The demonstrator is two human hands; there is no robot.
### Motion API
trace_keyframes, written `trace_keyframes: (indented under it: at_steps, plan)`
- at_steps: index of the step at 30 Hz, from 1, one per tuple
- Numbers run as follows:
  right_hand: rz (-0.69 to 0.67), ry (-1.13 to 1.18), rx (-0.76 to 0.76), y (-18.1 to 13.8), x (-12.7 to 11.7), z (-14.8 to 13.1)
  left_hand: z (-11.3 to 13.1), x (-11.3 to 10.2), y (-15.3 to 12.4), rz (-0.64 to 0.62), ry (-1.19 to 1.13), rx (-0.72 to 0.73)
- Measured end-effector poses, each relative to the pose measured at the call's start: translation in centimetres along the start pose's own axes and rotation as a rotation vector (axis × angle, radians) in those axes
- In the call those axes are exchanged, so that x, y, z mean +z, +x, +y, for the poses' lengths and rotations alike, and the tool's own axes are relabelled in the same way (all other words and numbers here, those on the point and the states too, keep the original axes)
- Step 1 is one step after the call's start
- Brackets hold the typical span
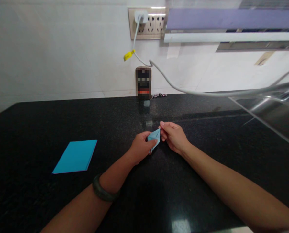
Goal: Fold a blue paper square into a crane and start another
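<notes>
Now, paper piece: small folded light-blue paper [154,138] is being held just above the black counter [207,161], centre frame, between both hands.
L hand [140,148]: fingers are being curled shut round the paper's lower-left part; dark bangle [103,191] is being worn on that wrist.
R hand [173,136]: paper's upper-right tip is being pinched btwn thumb & fingertips, other fingers bent in.
Stack: blue sheets [75,156] are lying flat on the counter, well apart, to the left.
Wall: white plug [140,15] w/ cable is being seated in the socket strip [148,24]; yellow tag [129,55] is hanging on the cable.
</notes>
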State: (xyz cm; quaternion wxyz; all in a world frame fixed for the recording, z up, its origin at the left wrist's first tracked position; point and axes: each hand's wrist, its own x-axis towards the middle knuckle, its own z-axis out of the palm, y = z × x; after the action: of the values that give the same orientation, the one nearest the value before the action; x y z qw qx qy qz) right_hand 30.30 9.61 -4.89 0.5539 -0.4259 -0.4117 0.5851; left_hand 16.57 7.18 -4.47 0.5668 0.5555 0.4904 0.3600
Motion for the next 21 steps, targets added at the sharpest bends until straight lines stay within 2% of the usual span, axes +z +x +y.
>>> trace_keyframes:
  at_steps: [2, 7, 9, 15, 21]
  plan:
    - [-0.034, -0.059, -0.037, 0.13, -0.35, -0.16, -0.04, 0.02, 0.03, 0.021, -0.012, -0.009]
    - [-0.278, -0.357, -0.034, 0.13, -1.09, -0.09, 0.11, -0.07, 0.0, 0.023, -0.108, -0.003]
    - [-0.284, -0.402, -0.039, 0.03, -1.1, -0.02, 0.16, -0.13, -0.03, 0.004, -0.106, -0.007]
    - [-0.172, -0.479, -0.126, -0.24, -0.88, -0.46, 0.31, -0.1, -0.19, -0.051, -0.054, -0.037]
    - [-0.231, -0.454, -0.15, 0.02, -1.04, -0.56, 0.34, 0.22, -0.02, 0.023, -0.1, -0.056]
